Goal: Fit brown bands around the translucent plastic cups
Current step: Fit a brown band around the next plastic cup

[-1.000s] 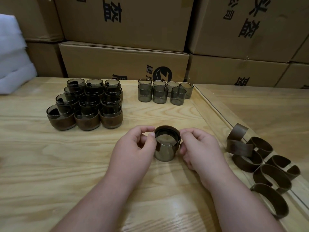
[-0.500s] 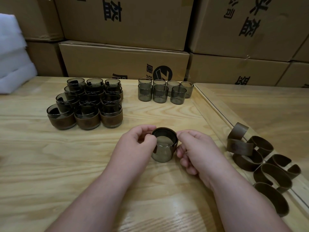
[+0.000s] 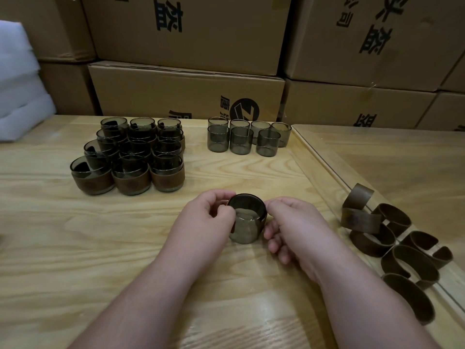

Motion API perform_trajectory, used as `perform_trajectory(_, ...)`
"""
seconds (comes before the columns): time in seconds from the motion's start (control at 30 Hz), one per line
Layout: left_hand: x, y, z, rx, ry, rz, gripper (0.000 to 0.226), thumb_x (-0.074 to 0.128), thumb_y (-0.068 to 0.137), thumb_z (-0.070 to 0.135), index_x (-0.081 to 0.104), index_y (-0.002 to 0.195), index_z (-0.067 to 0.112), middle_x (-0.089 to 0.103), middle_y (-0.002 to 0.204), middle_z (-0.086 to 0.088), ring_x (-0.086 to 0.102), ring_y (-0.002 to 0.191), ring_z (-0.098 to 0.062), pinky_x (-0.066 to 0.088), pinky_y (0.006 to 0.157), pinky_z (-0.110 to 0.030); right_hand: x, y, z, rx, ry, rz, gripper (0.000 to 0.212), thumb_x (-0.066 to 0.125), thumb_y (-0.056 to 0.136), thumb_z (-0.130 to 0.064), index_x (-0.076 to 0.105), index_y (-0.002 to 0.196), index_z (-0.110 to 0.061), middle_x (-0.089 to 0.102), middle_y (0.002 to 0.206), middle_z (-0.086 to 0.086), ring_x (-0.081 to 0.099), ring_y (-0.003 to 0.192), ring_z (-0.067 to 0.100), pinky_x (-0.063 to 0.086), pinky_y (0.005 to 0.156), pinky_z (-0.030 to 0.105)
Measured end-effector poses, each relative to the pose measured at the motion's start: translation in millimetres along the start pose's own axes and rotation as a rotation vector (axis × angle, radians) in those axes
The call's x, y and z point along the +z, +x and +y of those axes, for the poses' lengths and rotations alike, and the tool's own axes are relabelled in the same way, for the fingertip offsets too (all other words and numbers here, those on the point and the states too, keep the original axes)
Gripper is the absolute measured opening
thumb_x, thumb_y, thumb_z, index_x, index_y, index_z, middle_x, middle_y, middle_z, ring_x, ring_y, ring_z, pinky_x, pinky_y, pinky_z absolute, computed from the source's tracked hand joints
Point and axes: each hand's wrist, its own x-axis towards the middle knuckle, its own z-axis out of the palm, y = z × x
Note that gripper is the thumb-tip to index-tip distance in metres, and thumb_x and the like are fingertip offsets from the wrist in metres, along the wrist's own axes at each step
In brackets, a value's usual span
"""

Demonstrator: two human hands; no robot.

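Both hands are busy with one cup (image 3: 247,221) that sits on the wooden table (image 3: 75,248), right in the middle near the person. A brown band (image 3: 261,210) is around the top part of the cup, close to the rim. The left hand (image 3: 208,222) pinches the band at the cup's left side with thumb and fingers, and the right hand (image 3: 297,227) pinches it at the right side, with its other fingers curled next to the cup. To do this step well, I think both hands should push the band down evenly, a little on each side, so it does not tilt or get stuck (the finished ones wear the band low on the cup). The finished cups (image 3: 130,157) stand in a bunch to the back left, well apart. The plain cups (image 3: 245,137) wait at the back, also well apart. More loose bands (image 3: 392,238) lie to the right, along the raised edge (image 3: 324,170) of the table. There is open table in front and to the left, so the hands have room, but a wide move to the right could bump the bands.
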Motion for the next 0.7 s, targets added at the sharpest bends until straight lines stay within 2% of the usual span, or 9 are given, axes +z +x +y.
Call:
perform_trajectory(0.27, -1, 0, -1, -0.003, 0.072, -0.011, 0.028, 0.053, 0.095, 0.019, 0.069, 0.106, 0.04, 0.074, 0.096, 0.02, 0.057, 0.06, 0.002, 0.043, 0.06, -0.022, 1, 1, 1, 0.003, -0.011, -0.007, 0.017, 0.053, 0.096, -0.022, 0.067, 0.093, -0.013, 0.059, 0.051, 0.001, 0.053, 0.038, 0.018, 0.035, 0.034, 0.021)
perform_trajectory(0.37, 0, 0, -2, 0.011, 0.109, -0.002, 0.028, 0.053, 0.094, 0.02, 0.069, 0.103, 0.042, 0.074, 0.093, 0.021, 0.061, 0.068, 0.0, 0.044, 0.062, -0.021, 1, 2, 2, 0.002, -0.01, -0.015, 0.018, 0.053, 0.096, -0.022, 0.067, 0.091, -0.013, 0.059, 0.051, 0.002, 0.054, 0.038, 0.018, 0.037, 0.034, 0.022)
perform_trajectory(0.43, 2, -1, -5, 0.043, 0.128, 0.061, 0.027, 0.053, 0.093, 0.021, 0.069, 0.103, 0.04, 0.072, 0.083, 0.019, 0.063, 0.076, -0.002, 0.046, 0.065, -0.021, 1, 2, 3, 0.002, -0.007, -0.012, 0.02, 0.052, 0.096, -0.022, 0.066, 0.088, -0.01, 0.061, 0.053, 0.005, 0.055, 0.038, 0.02, 0.039, 0.035, 0.023)
perform_trajectory(0.53, 3, -5, -8, 0.096, 0.176, 0.132, 0.03, 0.046, 0.092, 0.038, 0.07, 0.109, 0.035, 0.068, 0.072, 0.012, 0.063, 0.091, -0.016, 0.048, 0.078, -0.035, 1, 1, 2, 0.027, -0.025, 0.0, 0.027, 0.048, 0.092, -0.022, 0.066, 0.082, -0.004, 0.065, 0.056, 0.014, 0.055, 0.041, 0.027, 0.042, 0.039, 0.027)
perform_trajectory(0.63, 3, -8, -10, 0.151, 0.253, 0.09, 0.044, 0.035, 0.09, 0.056, 0.072, 0.092, 0.035, 0.07, 0.074, 0.01, 0.065, 0.09, -0.018, 0.051, 0.081, -0.038, 2, -2, -1, 0.045, -0.042, -0.007, 0.041, 0.046, 0.095, -0.037, 0.067, 0.082, -0.004, 0.07, 0.061, 0.018, 0.058, 0.041, 0.03, 0.045, 0.039, 0.028)
perform_trajectory(0.7, 3, -8, -10, 0.165, 0.275, 0.072, 0.05, 0.034, 0.088, 0.063, 0.074, 0.101, 0.037, 0.071, 0.072, 0.012, 0.066, 0.087, -0.014, 0.052, 0.083, -0.039, 2, -6, -2, 0.01, -0.073, -0.011, 0.051, 0.048, 0.095, -0.054, 0.068, 0.083, -0.008, 0.072, 0.064, 0.016, 0.06, 0.04, 0.03, 0.045, 0.038, 0.028)
